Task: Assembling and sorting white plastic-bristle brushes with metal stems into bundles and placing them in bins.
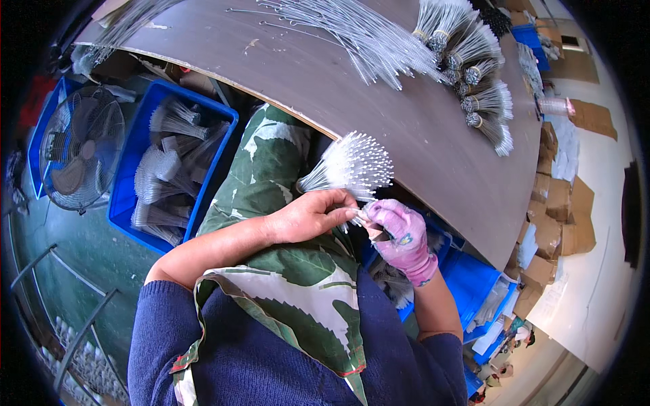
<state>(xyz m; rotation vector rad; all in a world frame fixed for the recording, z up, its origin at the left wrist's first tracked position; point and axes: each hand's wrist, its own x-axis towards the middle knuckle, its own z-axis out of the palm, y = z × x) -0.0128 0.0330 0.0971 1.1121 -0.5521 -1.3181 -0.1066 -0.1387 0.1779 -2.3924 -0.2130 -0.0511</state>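
Note:
My bare left hand (311, 215) is closed, thumb and forefinger pinched over my lap on something thin and pale that is too small to name. Meeting it at the fingertips is my right hand (401, 233), in a pink patterned glove. Its fingers are bent in, and a small metallic, flat-looking piece shows at the palm side; its kind is unclear. Just beyond the left hand lies a thick bundle of thin wire brushes (352, 166) with white tips fanned out, leaning by the table's edge. Its gathered end is partly hidden behind my left hand.
On the brown table (433, 142) lie loose looped wire stems (352, 34) and several tied brush bundles (487, 101). A blue crate (233, 111) of bundles stands at left beside a floor fan (84, 149). Blue bins (470, 281) sit at right, with cardboard boxes (558, 203) beyond.

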